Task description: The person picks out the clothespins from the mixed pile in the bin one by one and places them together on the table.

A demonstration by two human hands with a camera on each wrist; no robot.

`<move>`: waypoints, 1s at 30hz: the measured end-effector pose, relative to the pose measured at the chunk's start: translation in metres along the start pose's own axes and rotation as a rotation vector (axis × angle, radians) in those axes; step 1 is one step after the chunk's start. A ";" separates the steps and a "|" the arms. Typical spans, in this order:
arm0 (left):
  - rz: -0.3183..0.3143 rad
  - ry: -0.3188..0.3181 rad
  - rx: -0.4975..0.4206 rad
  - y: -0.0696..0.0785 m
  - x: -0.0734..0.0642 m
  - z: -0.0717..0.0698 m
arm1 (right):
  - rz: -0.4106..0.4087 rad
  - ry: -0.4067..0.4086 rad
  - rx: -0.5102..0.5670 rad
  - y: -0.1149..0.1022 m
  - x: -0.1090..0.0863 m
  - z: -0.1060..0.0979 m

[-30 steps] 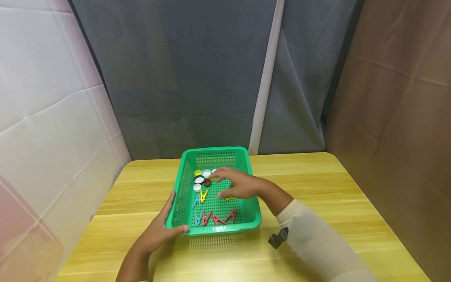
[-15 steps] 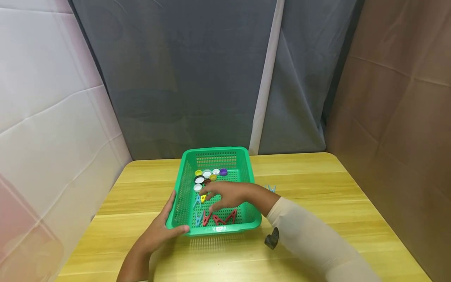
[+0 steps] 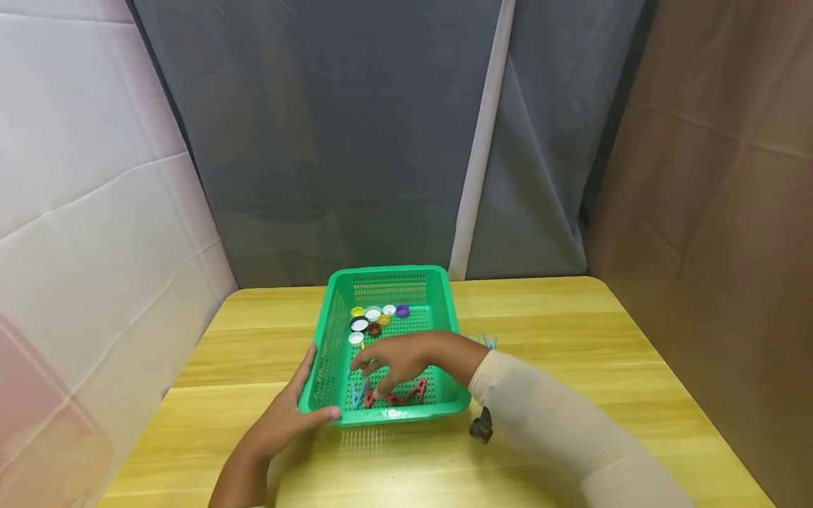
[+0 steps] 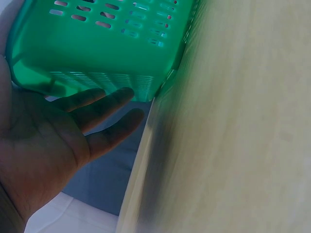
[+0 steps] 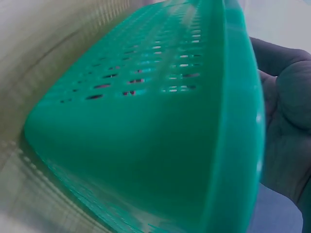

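A green plastic basket (image 3: 389, 271) with slotted walls stands on the table. My left hand (image 3: 288, 420) holds its near left corner, thumb on the front rim and fingers along the outer side. In the left wrist view the fingers of my left hand (image 4: 63, 131) lie loosely extended by the wall. My right hand (image 3: 400, 358) reaches down inside, fingers slightly bent and spread, just above the clothespins. Near its thumb is a red clothespin (image 3: 370, 396), with a blue clothespin (image 3: 356, 395) beside it. Another red clothespin (image 3: 419, 390) lies to the right. The hand hides other clothespins.
Several bottle caps are grouped in the basket's far left, among them a purple cap (image 3: 403, 311), a brown cap (image 3: 375, 329) and a white cap (image 3: 356, 339). Blue clothespins (image 3: 490, 341) lie on the table (image 3: 540, 310) right of the basket. Curtains stand behind and at both sides.
My right hand has moved left and toward the basket's front, from beside the caps to over the clothespins. The purple cap and the blue clothespins outside came into view. My left hand stays put.
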State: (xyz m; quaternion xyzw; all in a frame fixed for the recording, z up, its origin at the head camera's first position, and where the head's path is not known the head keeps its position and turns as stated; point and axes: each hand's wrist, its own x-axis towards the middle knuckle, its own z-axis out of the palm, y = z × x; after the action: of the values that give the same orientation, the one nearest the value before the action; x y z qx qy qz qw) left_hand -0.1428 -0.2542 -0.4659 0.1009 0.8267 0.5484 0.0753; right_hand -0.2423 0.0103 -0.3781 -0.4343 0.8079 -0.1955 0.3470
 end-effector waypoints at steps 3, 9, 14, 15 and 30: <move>0.003 -0.001 0.003 0.000 0.001 0.000 | 0.004 -0.038 0.051 0.002 0.004 -0.003; 0.011 -0.001 -0.004 0.000 0.002 0.000 | 0.015 -0.082 0.134 0.011 0.013 -0.004; 0.013 -0.003 -0.011 0.001 0.001 0.000 | 0.021 -0.083 0.196 0.020 0.020 -0.003; 0.011 -0.004 -0.012 0.001 0.001 0.000 | 0.023 -0.080 0.206 0.022 0.022 -0.003; 0.011 -0.008 0.001 0.002 0.001 -0.001 | -0.011 -0.045 0.333 0.039 0.035 0.011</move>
State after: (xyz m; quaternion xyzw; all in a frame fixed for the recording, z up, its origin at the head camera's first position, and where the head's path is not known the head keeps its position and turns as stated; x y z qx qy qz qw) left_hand -0.1435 -0.2539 -0.4642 0.1075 0.8262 0.5479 0.0757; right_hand -0.2694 0.0019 -0.4236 -0.3795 0.7541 -0.3189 0.4309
